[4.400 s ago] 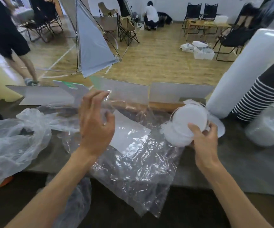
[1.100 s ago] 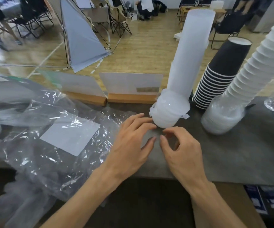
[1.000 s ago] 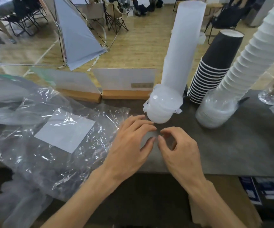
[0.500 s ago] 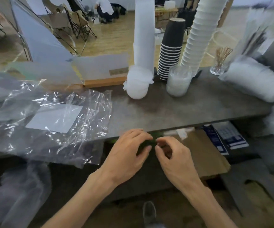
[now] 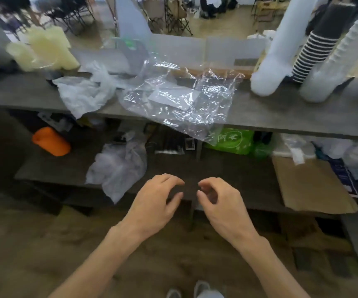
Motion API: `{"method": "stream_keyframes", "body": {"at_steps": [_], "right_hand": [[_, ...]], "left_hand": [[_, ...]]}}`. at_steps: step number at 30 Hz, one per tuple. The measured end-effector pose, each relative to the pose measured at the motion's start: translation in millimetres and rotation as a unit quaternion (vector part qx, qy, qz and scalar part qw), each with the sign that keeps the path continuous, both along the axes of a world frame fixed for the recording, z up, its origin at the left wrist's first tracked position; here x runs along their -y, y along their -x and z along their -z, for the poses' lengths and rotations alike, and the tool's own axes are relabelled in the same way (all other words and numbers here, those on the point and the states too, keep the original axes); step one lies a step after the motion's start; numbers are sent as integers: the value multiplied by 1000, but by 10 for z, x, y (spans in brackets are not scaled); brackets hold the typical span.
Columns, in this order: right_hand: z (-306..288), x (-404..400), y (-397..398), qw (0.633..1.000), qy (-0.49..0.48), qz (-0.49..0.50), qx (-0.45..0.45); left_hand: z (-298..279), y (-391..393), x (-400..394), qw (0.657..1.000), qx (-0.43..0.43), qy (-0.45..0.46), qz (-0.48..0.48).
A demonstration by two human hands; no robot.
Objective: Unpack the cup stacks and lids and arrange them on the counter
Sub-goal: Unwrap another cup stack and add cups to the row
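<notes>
On the right of the grey counter (image 5: 303, 117) stand three stacks: a tall frosted white stack (image 5: 281, 46), a black cup stack (image 5: 320, 39) with white rims, and a white cup stack (image 5: 341, 57). An empty clear plastic bag (image 5: 180, 97) lies on the counter's middle and hangs over its front edge. My left hand (image 5: 156, 203) and my right hand (image 5: 221, 205) hover side by side below the counter, in front of the lower shelf. Their fingers are loosely curled and hold nothing that I can see.
A crumpled white bag (image 5: 85, 91) and pale yellow stacks (image 5: 46, 48) sit on the counter's left. The lower shelf holds an orange object (image 5: 51, 141), crumpled plastic (image 5: 117, 166), a green bag (image 5: 232, 140) and cardboard (image 5: 309, 183). My shoes (image 5: 195, 291) show on the floor.
Both hands have drawn back from the counter and dropped below its edge. Their fingertips, touching half a second ago, are now apart. The view has swung left and pulled back.
</notes>
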State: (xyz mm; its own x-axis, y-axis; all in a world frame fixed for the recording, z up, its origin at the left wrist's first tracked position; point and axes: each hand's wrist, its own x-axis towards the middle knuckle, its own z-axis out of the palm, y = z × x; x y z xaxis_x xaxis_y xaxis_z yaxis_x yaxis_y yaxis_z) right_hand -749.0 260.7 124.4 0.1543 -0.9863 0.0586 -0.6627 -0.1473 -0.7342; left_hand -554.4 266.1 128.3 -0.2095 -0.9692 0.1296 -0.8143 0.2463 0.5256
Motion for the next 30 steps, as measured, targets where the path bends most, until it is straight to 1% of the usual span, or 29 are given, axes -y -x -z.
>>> {"method": "stream_keyframes", "body": {"at_steps": [3, 6, 11, 16, 19, 24, 27, 30], "right_hand": [[-11, -62, -310, 998, -25, -54, -7], [20, -122, -565, 994, -44, -103, -17], [95, -198, -889, 986, -49, -159, -29], [78, -313, -1187, 982, -55, -177, -40], [16, -342, -1349, 986, -48, -158, -39], [-97, -417, -1384, 997, -24, -56, -43], [-179, -529, -1206, 999, -18, 20, -37], [-198, -691, -859, 993, -3, 106, -47]], "left_hand": [[-4, -346, -280, 997, 8, -11, -80], [28, -588, -531, 990, 20, -18, -136], [72, -815, -777, 981, 30, -27, -190], [85, -1038, -903, 978, 21, -31, -204], [22, -1202, -832, 983, 17, -23, -183], [-167, -1231, -509, 997, 8, -9, -71], [-249, -1015, -336, 1000, 12, -3, 15], [-255, -605, -268, 996, 13, 2, 93]]}}
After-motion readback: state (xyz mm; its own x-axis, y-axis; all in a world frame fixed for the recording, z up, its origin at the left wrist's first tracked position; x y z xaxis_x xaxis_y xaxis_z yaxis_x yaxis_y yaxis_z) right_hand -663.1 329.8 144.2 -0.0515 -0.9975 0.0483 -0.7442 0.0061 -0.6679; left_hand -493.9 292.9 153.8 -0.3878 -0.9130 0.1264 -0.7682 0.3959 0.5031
